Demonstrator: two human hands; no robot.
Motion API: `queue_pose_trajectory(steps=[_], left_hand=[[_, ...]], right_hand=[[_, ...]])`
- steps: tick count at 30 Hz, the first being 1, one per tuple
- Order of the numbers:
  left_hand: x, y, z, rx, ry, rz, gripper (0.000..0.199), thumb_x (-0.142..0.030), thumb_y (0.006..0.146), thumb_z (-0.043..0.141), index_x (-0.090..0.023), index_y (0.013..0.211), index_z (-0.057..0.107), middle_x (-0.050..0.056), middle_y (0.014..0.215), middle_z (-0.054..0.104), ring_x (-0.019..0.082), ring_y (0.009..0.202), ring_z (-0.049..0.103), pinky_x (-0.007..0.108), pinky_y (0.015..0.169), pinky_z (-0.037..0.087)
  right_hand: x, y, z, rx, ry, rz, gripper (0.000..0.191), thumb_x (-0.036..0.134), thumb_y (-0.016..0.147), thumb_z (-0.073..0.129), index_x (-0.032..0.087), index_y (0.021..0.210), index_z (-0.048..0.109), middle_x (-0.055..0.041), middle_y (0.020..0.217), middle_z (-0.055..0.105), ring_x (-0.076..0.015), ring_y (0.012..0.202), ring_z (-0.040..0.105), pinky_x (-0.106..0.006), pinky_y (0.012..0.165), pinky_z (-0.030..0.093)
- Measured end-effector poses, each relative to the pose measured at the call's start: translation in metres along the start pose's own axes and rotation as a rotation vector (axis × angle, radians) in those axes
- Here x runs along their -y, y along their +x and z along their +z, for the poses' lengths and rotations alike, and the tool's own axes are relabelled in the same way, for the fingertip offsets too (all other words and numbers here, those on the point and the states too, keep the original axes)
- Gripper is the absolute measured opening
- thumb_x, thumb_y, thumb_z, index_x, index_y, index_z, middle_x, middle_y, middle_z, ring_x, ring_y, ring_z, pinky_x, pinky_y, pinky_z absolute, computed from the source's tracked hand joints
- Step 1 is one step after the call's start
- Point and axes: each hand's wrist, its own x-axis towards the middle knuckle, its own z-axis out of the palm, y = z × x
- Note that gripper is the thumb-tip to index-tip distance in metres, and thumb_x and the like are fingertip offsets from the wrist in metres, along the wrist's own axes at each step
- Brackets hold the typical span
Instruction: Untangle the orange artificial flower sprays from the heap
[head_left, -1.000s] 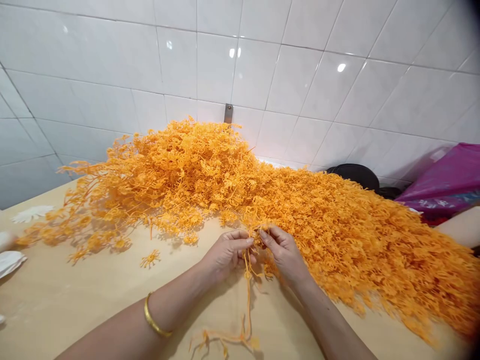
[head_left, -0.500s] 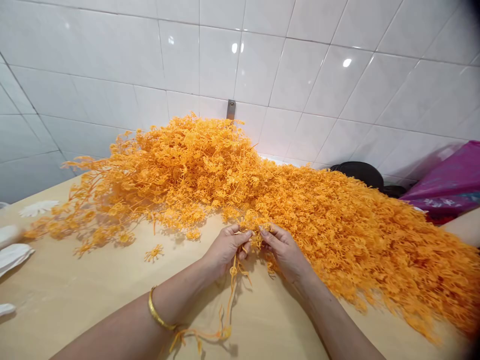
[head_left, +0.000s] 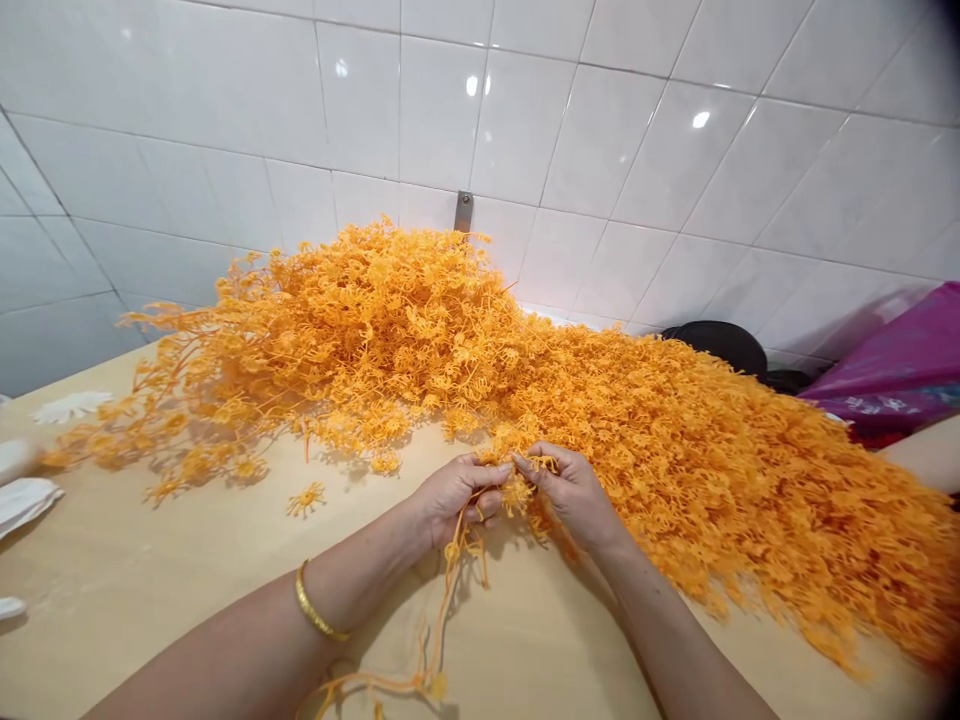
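Note:
My left hand (head_left: pixel 459 494) pinches an orange plastic flower stem (head_left: pixel 448 590), whose thin branching lower end trails down across the table between my forearms. Close beside it, my right hand (head_left: pixel 571 497) has thumb and forefinger closed on a small orange flower piece (head_left: pixel 541 463). The fingertips of both hands nearly meet, and more orange blossoms hang just beneath them. How the piece and the stem join is hidden by the fingers. Right behind the hands rises a large heap of orange plastic flowers (head_left: pixel 375 330), spreading far to the right.
A single loose orange flower (head_left: pixel 306 499) lies left of my hands on the pale wooden table (head_left: pixel 225 580). White pieces (head_left: pixel 26 503) lie at the left edge. Behind the heap are a black round object (head_left: pixel 716 345), a purple bag (head_left: pixel 892 350) and a tiled wall (head_left: pixel 442 110).
Both hands stay together at the heap's front edge. My right hand has shifted slightly right, and the trailing stem has swung left and toward me.

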Motion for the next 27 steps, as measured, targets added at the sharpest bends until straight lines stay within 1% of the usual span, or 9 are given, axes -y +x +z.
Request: queue_pose_trajectory(steps=[2, 5, 6, 8, 11, 15, 22, 24, 27], left_hand=[[-0.004, 0.0, -0.002, -0.069, -0.029, 0.037, 0.019, -0.022, 0.069, 0.057, -0.016, 0.06, 0.042, -0.009, 0.031, 0.034, 0.001, 0.026, 0.021, 0.016, 0.037, 0.03], [-0.011, 0.001, -0.008, -0.198, -0.081, 0.12, 0.024, -0.023, 0.071, 0.056, -0.016, 0.056, 0.037, -0.009, 0.031, 0.034, 0.001, 0.026, 0.023, 0.016, 0.04, 0.034], [-0.012, 0.002, -0.009, -0.221, -0.086, 0.14, 0.024, -0.023, 0.071, 0.055, -0.016, 0.056, 0.038, -0.009, 0.033, 0.036, 0.001, 0.026, 0.025, 0.017, 0.042, 0.036], [-0.013, 0.003, -0.01, -0.242, -0.076, 0.164, 0.02, -0.023, 0.071, 0.055, -0.016, 0.059, 0.04, -0.007, 0.036, 0.041, 0.002, 0.028, 0.031, 0.018, 0.044, 0.039], [-0.012, 0.004, -0.009, -0.257, -0.054, 0.172, 0.017, -0.02, 0.069, 0.057, -0.015, 0.062, 0.043, -0.005, 0.042, 0.047, 0.004, 0.032, 0.039, 0.02, 0.047, 0.042], [-0.01, 0.005, -0.007, -0.264, -0.041, 0.183, 0.015, -0.016, 0.065, 0.059, -0.014, 0.06, 0.045, -0.002, 0.045, 0.05, 0.006, 0.038, 0.045, 0.021, 0.049, 0.044], [-0.004, 0.005, -0.002, -0.212, -0.026, 0.21, 0.012, -0.015, 0.06, 0.063, -0.01, 0.066, 0.054, 0.0, 0.049, 0.055, 0.009, 0.043, 0.051, 0.022, 0.049, 0.044], [-0.002, 0.005, 0.0, -0.182, -0.002, 0.229, 0.015, -0.016, 0.057, 0.065, -0.009, 0.067, 0.056, 0.002, 0.052, 0.057, 0.01, 0.047, 0.054, 0.022, 0.052, 0.044], [-0.001, 0.006, 0.001, -0.16, 0.018, 0.225, 0.016, -0.019, 0.057, 0.066, -0.009, 0.061, 0.055, 0.002, 0.05, 0.056, 0.009, 0.045, 0.052, 0.021, 0.05, 0.043]], right_hand=[[-0.004, 0.003, -0.02, -0.167, 0.008, 0.026, 0.024, 0.037, 0.068, 0.058, 0.016, 0.059, 0.05, 0.0036, 0.05, 0.043, -0.0077, 0.047, 0.037, -0.02, 0.043, 0.03], [-0.008, 0.008, -0.049, -0.546, 0.127, 0.063, 0.027, 0.04, 0.062, 0.062, 0.017, 0.058, 0.049, 0.0048, 0.048, 0.041, -0.0078, 0.045, 0.038, -0.021, 0.044, 0.035], [-0.009, 0.008, -0.054, -0.568, 0.145, 0.068, 0.027, 0.04, 0.062, 0.063, 0.017, 0.06, 0.05, 0.0042, 0.05, 0.043, -0.008, 0.047, 0.04, -0.021, 0.046, 0.037], [-0.006, 0.008, -0.054, -0.471, 0.118, 0.06, 0.025, 0.039, 0.064, 0.061, 0.016, 0.065, 0.052, 0.0024, 0.055, 0.048, -0.0087, 0.05, 0.045, -0.023, 0.05, 0.039], [-0.001, 0.005, -0.038, -0.265, 0.036, 0.037, 0.02, 0.037, 0.071, 0.055, 0.017, 0.072, 0.054, 0.0009, 0.06, 0.051, -0.0093, 0.052, 0.048, -0.023, 0.052, 0.04], [0.0, 0.001, -0.02, -0.145, 0.097, 0.119, 0.018, 0.028, 0.067, 0.058, 0.017, 0.082, 0.054, 0.0021, 0.06, 0.051, -0.0098, 0.053, 0.05, -0.023, 0.054, 0.04], [0.0, -0.003, -0.001, 0.077, 0.25, 0.191, 0.028, 0.029, 0.065, 0.062, 0.019, 0.089, 0.05, -0.0018, 0.089, 0.051, -0.0093, 0.064, 0.052, -0.024, 0.058, 0.042], [0.0, -0.003, 0.007, 0.098, 0.203, 0.159, 0.025, 0.033, 0.069, 0.059, 0.018, 0.087, 0.051, -0.001, 0.081, 0.052, -0.0082, 0.06, 0.049, -0.021, 0.052, 0.038], [-0.002, -0.002, 0.014, 0.085, 0.046, 0.095, 0.024, 0.039, 0.076, 0.049, 0.016, 0.069, 0.05, 0.0031, 0.058, 0.045, -0.0066, 0.048, 0.038, -0.02, 0.045, 0.029]])
